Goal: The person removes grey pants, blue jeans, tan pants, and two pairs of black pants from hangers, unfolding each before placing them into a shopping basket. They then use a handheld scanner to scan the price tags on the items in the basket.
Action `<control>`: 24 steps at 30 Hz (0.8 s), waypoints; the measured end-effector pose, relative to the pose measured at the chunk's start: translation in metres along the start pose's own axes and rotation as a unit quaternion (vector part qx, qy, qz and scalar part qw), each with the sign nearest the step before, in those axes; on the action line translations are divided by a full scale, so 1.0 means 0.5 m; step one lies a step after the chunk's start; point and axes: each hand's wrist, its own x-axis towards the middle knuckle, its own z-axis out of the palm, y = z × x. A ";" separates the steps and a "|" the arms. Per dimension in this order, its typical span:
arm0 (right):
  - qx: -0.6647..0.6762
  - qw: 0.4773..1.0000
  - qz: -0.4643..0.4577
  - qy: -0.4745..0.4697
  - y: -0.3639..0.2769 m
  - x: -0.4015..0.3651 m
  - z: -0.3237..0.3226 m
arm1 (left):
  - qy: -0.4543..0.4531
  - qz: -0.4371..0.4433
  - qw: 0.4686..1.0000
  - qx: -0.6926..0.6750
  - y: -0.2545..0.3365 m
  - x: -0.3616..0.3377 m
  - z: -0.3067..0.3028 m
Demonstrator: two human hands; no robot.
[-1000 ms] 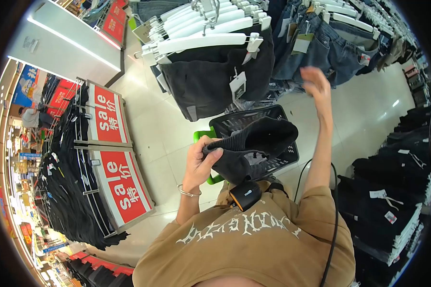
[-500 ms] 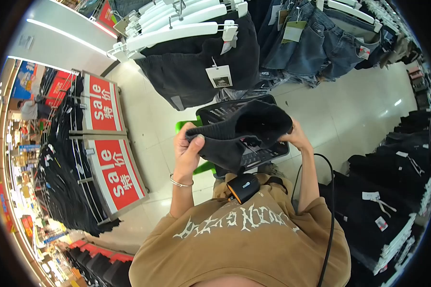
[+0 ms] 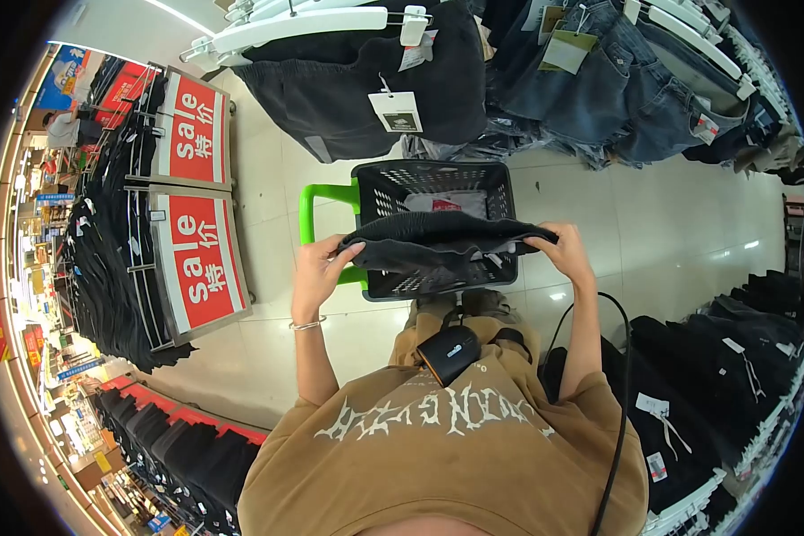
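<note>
Black elastic-waist pants are stretched sideways between my two hands, above a black shopping basket with a green handle. My left hand pinches one end of the waistband, thumb on top. At the other end, the fingers of my right hand are closed on the waistband. The waistband gapes slightly along its length; how long the legs are cannot be made out. Inside the basket lies a pale packet with a red label, partly covered by the pants.
Black pants with a white tag hang ahead on white hangers, with denim shorts beside them. To the left stands a rack with red sale signs. More dark clothes hang at right. A black cable runs beside my right arm.
The pants were bunched with the waist opening wide; now they are pulled out flatter and straighter between my hands. My hands have moved apart, and more of the basket shows.
</note>
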 end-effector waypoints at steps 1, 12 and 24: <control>-0.020 1.000 -0.003 0.004 -0.011 -0.002 0.000 | 0.000 -0.011 1.000 0.001 -0.018 0.001 0.005; -0.112 0.991 0.023 0.073 -0.037 0.034 0.023 | -0.100 0.005 0.992 -0.074 -0.130 0.087 0.005; -0.067 0.994 0.061 -0.061 0.101 0.109 0.095 | -0.066 -0.012 0.997 -0.024 -0.225 0.168 0.066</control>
